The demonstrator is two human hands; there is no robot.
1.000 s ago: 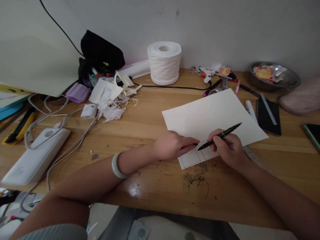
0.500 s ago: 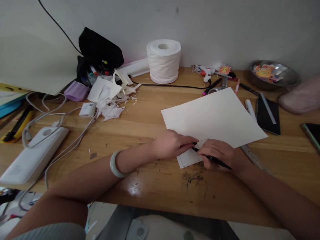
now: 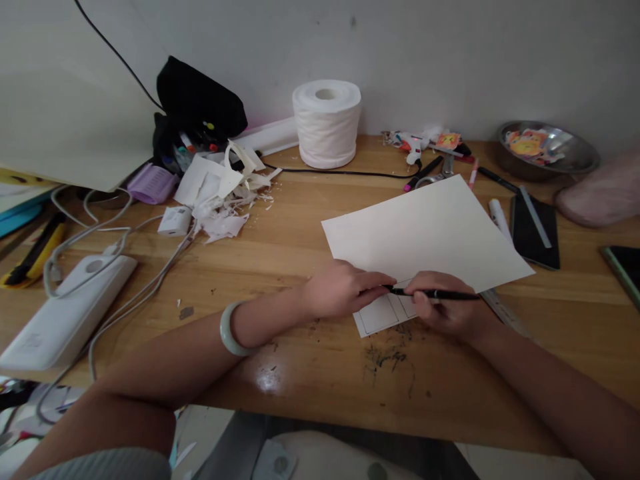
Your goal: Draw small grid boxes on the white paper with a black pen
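A sheet of white paper point(image 3: 420, 230) lies aslant on the wooden table, with thin dark ruled boxes along its near left corner. Over that corner my left hand point(image 3: 340, 288) pinches a small black piece that looks like the pen's cap point(image 3: 388, 287). My right hand point(image 3: 445, 307) grips a black pen point(image 3: 450, 295), held nearly level. The pen's front end meets the black piece at my left fingertips; the tip itself is hidden there. A ruler point(image 3: 503, 313) sticks out from under the paper, beside my right wrist.
A white paper roll point(image 3: 327, 127) stands by the wall. Paper scraps point(image 3: 220, 193), cables and a white power bank point(image 3: 70, 310) are at left. Scissors point(image 3: 443, 172), a glue gun point(image 3: 414, 148), a metal bowl point(image 3: 550, 150), a phone point(image 3: 625, 267) and another person's arm point(image 3: 605, 190) are at right.
The pen has swung from slanting down toward me to nearly level, its front end now at the black piece in my left fingers. My right hand has shifted slightly right; my left stays put.
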